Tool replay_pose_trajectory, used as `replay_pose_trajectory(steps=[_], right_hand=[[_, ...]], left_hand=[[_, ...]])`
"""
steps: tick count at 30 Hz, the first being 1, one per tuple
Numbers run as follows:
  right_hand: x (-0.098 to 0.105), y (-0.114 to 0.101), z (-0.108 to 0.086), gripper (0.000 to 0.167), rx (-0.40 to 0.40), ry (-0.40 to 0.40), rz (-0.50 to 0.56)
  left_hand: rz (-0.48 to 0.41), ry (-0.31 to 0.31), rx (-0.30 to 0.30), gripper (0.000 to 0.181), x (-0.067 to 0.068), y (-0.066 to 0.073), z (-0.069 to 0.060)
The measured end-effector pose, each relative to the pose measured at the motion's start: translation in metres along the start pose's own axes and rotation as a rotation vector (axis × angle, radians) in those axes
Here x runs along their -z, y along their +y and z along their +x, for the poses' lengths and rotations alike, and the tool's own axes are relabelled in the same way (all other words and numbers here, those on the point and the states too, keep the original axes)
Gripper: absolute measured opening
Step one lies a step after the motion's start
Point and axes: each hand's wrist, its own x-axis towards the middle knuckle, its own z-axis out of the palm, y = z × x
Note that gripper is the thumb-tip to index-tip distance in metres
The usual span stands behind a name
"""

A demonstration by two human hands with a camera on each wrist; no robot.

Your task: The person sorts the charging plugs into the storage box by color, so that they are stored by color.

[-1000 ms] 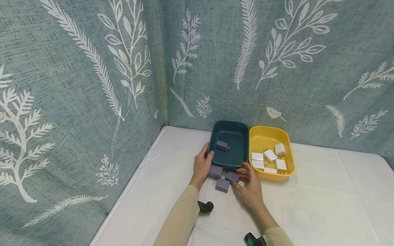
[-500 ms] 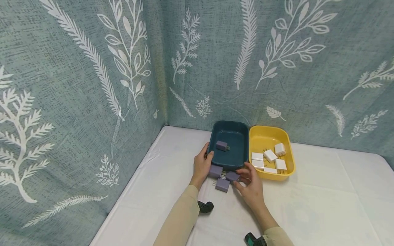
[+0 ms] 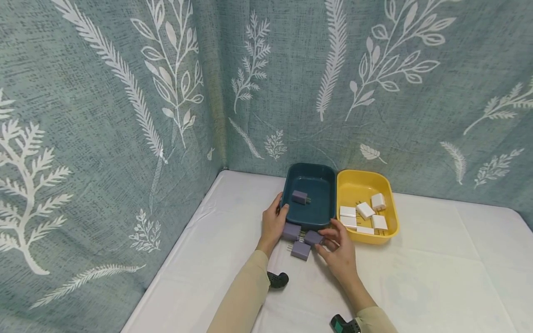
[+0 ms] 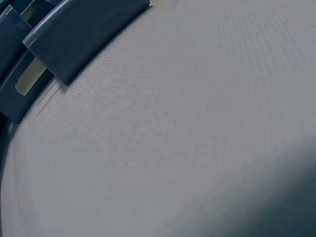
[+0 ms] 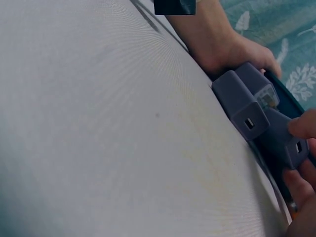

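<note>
At the dark teal tray [image 3: 312,171] in the head view, my left hand [image 3: 273,225] grips the left side wall, thumb at the rim. One purple plug charger [image 3: 300,197] lies inside that tray. Just in front of it sit a left charger [image 3: 292,231], a front charger [image 3: 300,250] and a right charger [image 3: 313,238], all purple and close together. My right hand [image 3: 342,255] pinches the right charger between thumb and fingers. In the right wrist view, the fingers [image 5: 303,126] touch this charger [image 5: 284,138] beside its port end. The left wrist view shows purple chargers [image 4: 89,34] but no hand.
A yellow tray [image 3: 393,222] stands against the teal one on the right, holding several white plug chargers [image 3: 365,211]. White cloth [image 3: 441,259] covers the table. Patterned curtains [image 3: 291,83] hang behind and at the left. Black devices [image 3: 278,280] are at both wrists.
</note>
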Motion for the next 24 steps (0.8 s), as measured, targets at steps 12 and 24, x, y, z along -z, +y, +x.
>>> replay_pose_trajectory(steps=[12,24], right_hand=[[0.0,-0.006,-0.001,0.08,0.007,0.016,0.025],[0.0,-0.013,-0.004,0.063,-0.019,0.029,0.032]], left_hand=[[0.003,-0.003,-0.003,0.05,0.0,-0.001,0.002],[-0.007,-0.006,0.005,0.051,0.0,0.0,0.001]])
